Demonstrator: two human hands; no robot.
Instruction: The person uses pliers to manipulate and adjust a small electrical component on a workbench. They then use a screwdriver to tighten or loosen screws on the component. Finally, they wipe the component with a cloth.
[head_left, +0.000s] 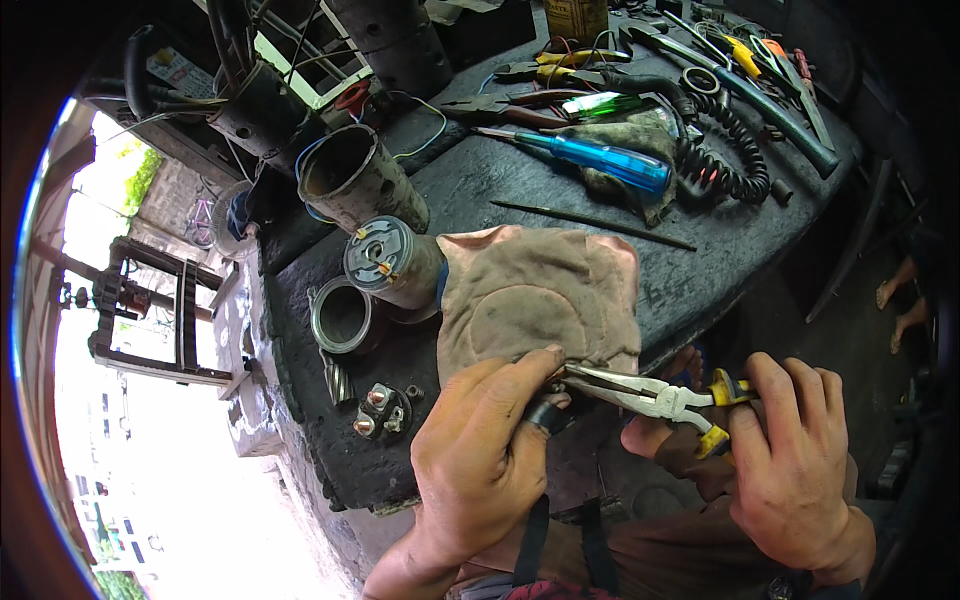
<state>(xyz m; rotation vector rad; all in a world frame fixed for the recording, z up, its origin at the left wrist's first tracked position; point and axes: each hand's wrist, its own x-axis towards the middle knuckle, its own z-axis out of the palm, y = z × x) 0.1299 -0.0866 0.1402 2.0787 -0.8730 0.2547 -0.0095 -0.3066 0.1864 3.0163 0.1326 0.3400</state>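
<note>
My right hand point(795, 465) grips long-nose pliers point(650, 397) by their yellow-and-black handles, which are spread somewhat apart. The jaws point left and meet the fingertips of my left hand point(480, 455). That hand is closed, thumb and index finger pinched, on a small dark cylindrical part point(545, 414). My fingers hide most of it, and what the plier tips grip is too small to tell. Just beyond, a stained folded cloth point(535, 295) lies on the dark workbench point(690, 270). Left of the cloth stands a metal cylinder with a round, slotted end point(380, 252).
Beside the cylinder are a metal ring point(341, 315), a small gear point(338, 381) and a part with copper contacts point(379, 411). Farther back lie a blue screwdriver point(600, 162), a thin rod point(595, 224), a coiled cable point(735, 150) and several pliers. Another person's bare feet point(905, 305) show at right.
</note>
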